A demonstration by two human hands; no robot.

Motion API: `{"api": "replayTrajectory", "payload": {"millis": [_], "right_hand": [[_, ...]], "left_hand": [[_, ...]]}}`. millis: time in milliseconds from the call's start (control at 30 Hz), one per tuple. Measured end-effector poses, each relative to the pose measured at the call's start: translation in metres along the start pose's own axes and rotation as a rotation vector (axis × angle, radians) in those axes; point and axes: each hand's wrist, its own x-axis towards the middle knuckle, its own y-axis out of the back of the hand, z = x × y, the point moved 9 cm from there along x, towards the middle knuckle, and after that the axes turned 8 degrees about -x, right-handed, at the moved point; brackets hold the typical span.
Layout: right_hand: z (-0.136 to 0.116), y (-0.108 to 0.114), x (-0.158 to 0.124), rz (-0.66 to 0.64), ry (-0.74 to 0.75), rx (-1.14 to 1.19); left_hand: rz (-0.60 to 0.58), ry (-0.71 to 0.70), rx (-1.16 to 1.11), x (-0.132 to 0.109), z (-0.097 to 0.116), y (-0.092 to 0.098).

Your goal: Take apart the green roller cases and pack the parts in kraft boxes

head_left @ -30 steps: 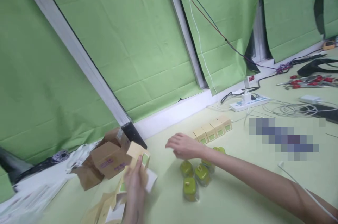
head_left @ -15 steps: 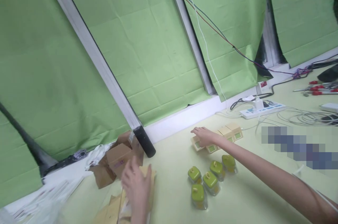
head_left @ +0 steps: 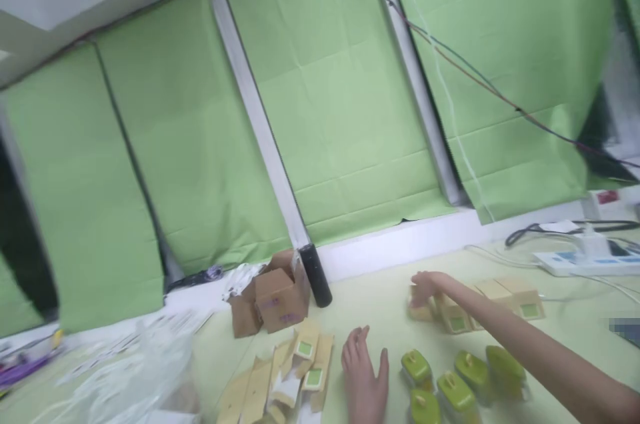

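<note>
— What lies at the far left of the counter (head_left: 385,307)?

— A blurred clear plastic bag (head_left: 125,371), and behind it some brown cardboard boxes (head_left: 273,301) against the white ledge, with a black cylinder (head_left: 315,275) leaning just beside them.

— And nearer, in the middle?

— A loose pile of flattened cartons (head_left: 290,377), tan with small green squares. The left hand (head_left: 365,381) sits just right of that pile, fingers spread and open, palm down; it holds nothing, though I cannot tell whether it presses on the counter.

— What is right of that hand?

— A cluster of small jars with green lids (head_left: 453,381), standing upright close together, near the bottom edge.

— Where is the right hand?

— The right hand (head_left: 425,291) reaches out farther back, its arm passing over the jars. It rests on the left end of a row of small boxes (head_left: 480,307), fingers loosely curled over the end one; whether it truly grips it is too blurred to tell.

— Anything beyond?

— A white power strip (head_left: 585,257) with cables at the far right.
</note>
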Motion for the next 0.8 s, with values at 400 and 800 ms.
{"api": "replayTrajectory", "payload": {"millis": [400,800], "right_hand": [[-0.102,0.004,-0.091,0.156,0.425,0.182],[-0.1,-0.017,-0.147,0.529,0.438,-0.017]], "left_hand": [[-0.189,0.016,-0.395,-0.013,0.037,-0.004],[-0.385,-0.119,-0.144,-0.02,0.064,-0.007]]}}
